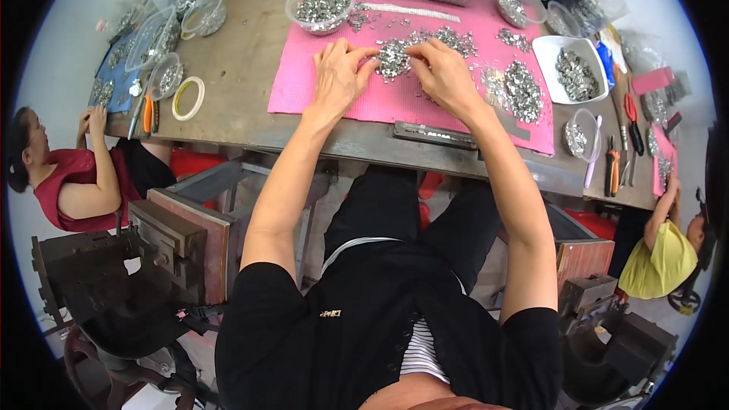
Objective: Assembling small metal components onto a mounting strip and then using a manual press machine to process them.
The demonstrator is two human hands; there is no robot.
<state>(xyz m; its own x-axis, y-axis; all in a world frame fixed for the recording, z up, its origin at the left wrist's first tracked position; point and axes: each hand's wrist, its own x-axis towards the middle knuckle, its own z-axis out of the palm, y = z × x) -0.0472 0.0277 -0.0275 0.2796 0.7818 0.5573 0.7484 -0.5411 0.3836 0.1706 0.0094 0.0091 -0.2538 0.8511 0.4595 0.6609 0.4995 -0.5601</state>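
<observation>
A heap of small shiny metal pieces (394,59) lies on a pink mat (304,68) between my hands. At its left edge, my left hand (339,74) has its thumb and forefinger brought close together, with the other fingers curled. My right hand (446,77) touches the heap's right side, its thumb and forefinger also close together. Whatever sits between the fingertips of either hand is too small to make out. More loose pieces (456,42) spread behind my right hand, and another pile (523,91) lies farther right on the mat.
Plastic tubs of metal pieces (321,6) line the back. A white tray (544,68) stands right of the mat, near orange-handled pliers (612,171). A tape roll (188,99) lies left. A dark metal bar (433,135) rests at the front edge. Co-workers sit on both sides.
</observation>
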